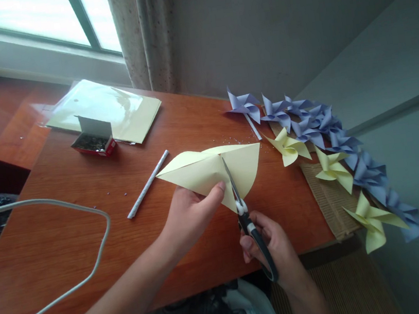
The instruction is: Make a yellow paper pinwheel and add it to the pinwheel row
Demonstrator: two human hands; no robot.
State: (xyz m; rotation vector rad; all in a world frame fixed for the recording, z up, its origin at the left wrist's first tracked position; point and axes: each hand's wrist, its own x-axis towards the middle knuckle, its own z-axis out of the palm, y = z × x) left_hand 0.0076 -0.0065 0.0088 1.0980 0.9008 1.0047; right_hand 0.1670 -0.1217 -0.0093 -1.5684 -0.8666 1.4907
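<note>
My left hand (197, 208) grips a pale yellow sheet of paper (200, 174), thumb on top and the other fingers beneath. The sheet is held above the table, with slits running in towards its middle and its flaps curving. In my right hand (270, 239) is a pair of scissors (247, 219) with black and white handles. Its blades lie at the sheet's near side, along a slit, with the tip close to the middle. A rolled white paper stick (148, 185) rests on the table to the left of the sheet.
Purple pinwheels (309, 132) and yellow pinwheels (334, 168) line the right edge, partly over corrugated cardboard (327, 203). A small open box (94, 142) of metal pieces stands by stacked yellow paper (145, 119) at the back left. A white cable (105, 234) loops across the left foreground.
</note>
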